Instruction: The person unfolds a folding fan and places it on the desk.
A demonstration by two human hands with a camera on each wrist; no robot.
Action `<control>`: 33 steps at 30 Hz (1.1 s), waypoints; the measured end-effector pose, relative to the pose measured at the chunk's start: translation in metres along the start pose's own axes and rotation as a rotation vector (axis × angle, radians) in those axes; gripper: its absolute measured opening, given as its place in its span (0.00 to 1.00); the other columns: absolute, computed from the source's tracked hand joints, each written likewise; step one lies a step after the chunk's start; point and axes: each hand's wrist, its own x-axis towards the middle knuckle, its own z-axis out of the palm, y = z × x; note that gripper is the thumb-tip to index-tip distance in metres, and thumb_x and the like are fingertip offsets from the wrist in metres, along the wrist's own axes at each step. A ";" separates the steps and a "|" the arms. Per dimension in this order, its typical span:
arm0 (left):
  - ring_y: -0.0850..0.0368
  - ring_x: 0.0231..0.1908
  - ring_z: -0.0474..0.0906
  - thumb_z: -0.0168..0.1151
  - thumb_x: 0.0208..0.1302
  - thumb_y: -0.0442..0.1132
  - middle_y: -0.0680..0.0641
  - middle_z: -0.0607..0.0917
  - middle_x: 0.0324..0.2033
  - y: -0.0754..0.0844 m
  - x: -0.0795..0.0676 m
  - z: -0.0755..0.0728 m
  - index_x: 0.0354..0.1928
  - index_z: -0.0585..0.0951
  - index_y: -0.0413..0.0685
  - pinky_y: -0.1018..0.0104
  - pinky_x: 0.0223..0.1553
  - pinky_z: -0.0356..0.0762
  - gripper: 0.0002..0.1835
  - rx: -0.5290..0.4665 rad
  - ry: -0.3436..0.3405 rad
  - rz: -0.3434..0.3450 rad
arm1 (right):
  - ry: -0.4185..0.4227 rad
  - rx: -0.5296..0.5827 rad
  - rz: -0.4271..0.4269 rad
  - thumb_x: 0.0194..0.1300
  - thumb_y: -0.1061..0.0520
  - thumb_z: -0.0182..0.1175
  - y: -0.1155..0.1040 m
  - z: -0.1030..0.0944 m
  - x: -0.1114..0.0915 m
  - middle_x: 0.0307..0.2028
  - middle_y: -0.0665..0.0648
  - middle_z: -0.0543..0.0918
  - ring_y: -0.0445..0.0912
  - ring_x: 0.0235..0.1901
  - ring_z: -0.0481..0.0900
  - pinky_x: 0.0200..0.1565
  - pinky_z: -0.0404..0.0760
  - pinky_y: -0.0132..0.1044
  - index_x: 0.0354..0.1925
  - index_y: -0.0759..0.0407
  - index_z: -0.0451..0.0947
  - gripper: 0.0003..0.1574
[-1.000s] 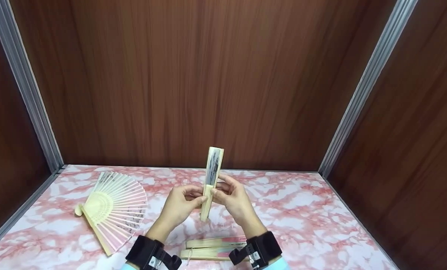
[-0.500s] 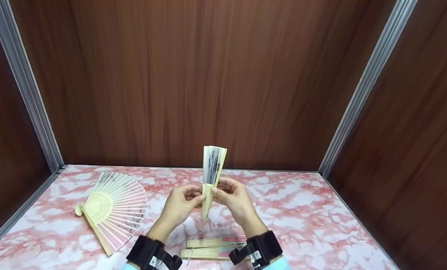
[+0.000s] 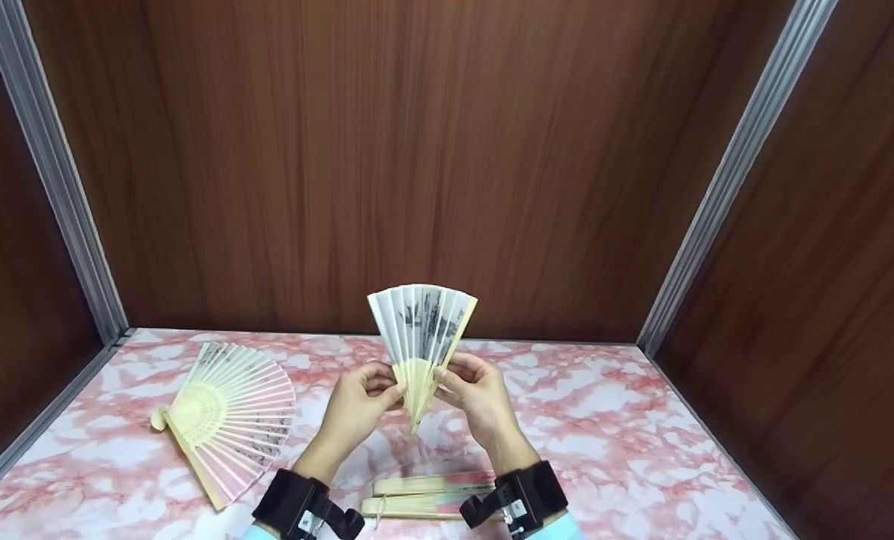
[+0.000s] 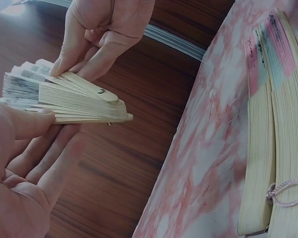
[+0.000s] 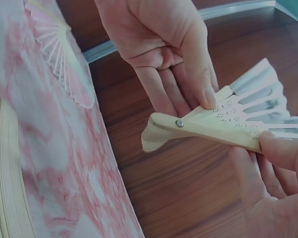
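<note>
A partly spread folding fan [image 3: 424,322], white with grey-black painting and pale wooden ribs, is held upright above the table. My left hand [image 3: 358,401] pinches its left edge between thumb and fingers. On the opposite edge, my right hand [image 3: 481,394] grips the outer rib the same way. The rivet end of the fan [image 5: 179,124] points down between the hands, and pierced ribs show in the right wrist view. Below the hands lie two folded fans [image 3: 417,504] with pink and green tips; a thin pink cord loop [image 4: 290,193] hangs at one end.
A spread fan [image 3: 229,420] with pink and pale green leaf lies at the left of the pink-and-white marbled table [image 3: 589,435]. Brown wood-look panels [image 3: 387,150] enclose the back and sides, with metal posts [image 3: 739,165] at the corners.
The held fan has gone from folded to partly spread, its left edge swinging left and its right edge right. My hands have moved slightly apart. The fans on the table have stayed put.
</note>
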 end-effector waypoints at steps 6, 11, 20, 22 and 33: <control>0.58 0.35 0.89 0.65 0.68 0.23 0.37 0.90 0.34 0.001 0.000 0.001 0.40 0.78 0.32 0.59 0.45 0.96 0.05 -0.061 0.019 -0.001 | 0.035 0.029 -0.009 0.74 0.70 0.64 -0.002 0.000 0.000 0.38 0.50 0.90 0.40 0.40 0.90 0.51 0.95 0.39 0.54 0.71 0.82 0.12; 0.58 0.38 0.89 0.63 0.71 0.23 0.40 0.89 0.37 0.002 0.000 0.000 0.43 0.78 0.32 0.60 0.47 0.95 0.04 -0.145 0.038 -0.038 | 0.072 0.069 -0.015 0.74 0.69 0.64 -0.004 -0.001 0.000 0.38 0.50 0.89 0.40 0.40 0.89 0.48 0.95 0.36 0.53 0.69 0.82 0.11; 0.52 0.46 0.90 0.57 0.78 0.24 0.31 0.87 0.54 0.001 0.003 -0.002 0.64 0.73 0.29 0.57 0.53 0.94 0.16 -0.273 0.085 -0.097 | 0.122 0.126 -0.020 0.73 0.70 0.63 -0.006 -0.001 0.001 0.36 0.51 0.82 0.41 0.37 0.87 0.44 0.93 0.32 0.45 0.64 0.79 0.05; 0.52 0.46 0.90 0.56 0.79 0.25 0.32 0.86 0.54 0.002 0.003 -0.003 0.63 0.73 0.29 0.58 0.52 0.94 0.15 -0.288 0.095 -0.102 | 0.119 0.140 -0.023 0.73 0.70 0.63 -0.005 -0.001 0.001 0.36 0.51 0.81 0.41 0.37 0.86 0.44 0.93 0.32 0.45 0.64 0.79 0.05; 0.55 0.43 0.89 0.57 0.78 0.25 0.36 0.86 0.50 0.004 0.007 -0.007 0.56 0.72 0.29 0.59 0.52 0.94 0.10 -0.336 0.147 -0.083 | 0.114 0.195 -0.051 0.74 0.72 0.61 -0.004 0.001 0.000 0.38 0.52 0.82 0.41 0.41 0.87 0.50 0.94 0.36 0.51 0.66 0.77 0.10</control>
